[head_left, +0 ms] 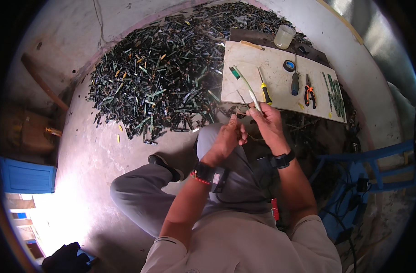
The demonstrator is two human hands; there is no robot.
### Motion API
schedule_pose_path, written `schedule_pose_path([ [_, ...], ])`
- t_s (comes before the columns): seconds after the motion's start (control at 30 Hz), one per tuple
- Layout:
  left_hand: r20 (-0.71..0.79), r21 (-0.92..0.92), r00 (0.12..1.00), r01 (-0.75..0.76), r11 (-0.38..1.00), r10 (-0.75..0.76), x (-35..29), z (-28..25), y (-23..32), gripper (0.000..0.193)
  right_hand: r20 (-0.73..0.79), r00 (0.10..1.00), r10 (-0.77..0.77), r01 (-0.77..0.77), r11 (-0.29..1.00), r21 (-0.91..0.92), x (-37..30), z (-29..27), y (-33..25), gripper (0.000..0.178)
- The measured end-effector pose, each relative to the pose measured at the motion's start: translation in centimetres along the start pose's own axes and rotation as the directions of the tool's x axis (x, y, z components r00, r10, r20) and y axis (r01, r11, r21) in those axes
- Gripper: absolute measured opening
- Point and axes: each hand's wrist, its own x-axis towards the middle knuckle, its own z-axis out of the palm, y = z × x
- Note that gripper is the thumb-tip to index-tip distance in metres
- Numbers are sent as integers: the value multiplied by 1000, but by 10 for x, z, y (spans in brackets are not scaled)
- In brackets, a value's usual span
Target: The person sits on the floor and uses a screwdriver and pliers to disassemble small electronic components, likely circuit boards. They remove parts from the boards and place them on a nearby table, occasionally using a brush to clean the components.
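Above my raised knee my two hands meet in front of the board's near edge. In my right hand (268, 126) is a long, slim, pale stick (249, 87) that points up and away over the board; its kind is not plain. A thin dark pointed piece (241, 97) also sticks up from the fingers of this hand. My left hand (226, 140) is closed, thumb against fingers, at one end of a small thin brownish piece (240, 113) that reaches toward my right fingertips. A small green piece (234, 73) lies on the board beside the stick's far end.
On the pale board (276, 59) lie a yellow screwdriver (265, 91), a dark-handled screwdriver (295, 84), blue tape (289, 66), orange-black pliers (310, 94) and green strips (336, 98). A cloudy plastic cup (284, 36) stands behind. Left, a large heap of small dark parts (158, 73) covers the floor. A blue chair (372, 159) stands right.
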Motion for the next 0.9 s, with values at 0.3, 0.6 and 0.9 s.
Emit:
schedule_pose_path([
  [0.3,100,-113,994,50,992,-39,6,-13,-7,56,498,845,193,-26,946,-322,10,-57,-35,22],
  [0.6,80,314,957,-289,904,278,3,-20,-18,24,587,772,244,161,819,-551,24,-55,-39,27],
  [0.9,71,341,972,-236,910,225,1,-15,-13,36,660,666,348,102,834,-543,52,-64,-36,27],
])
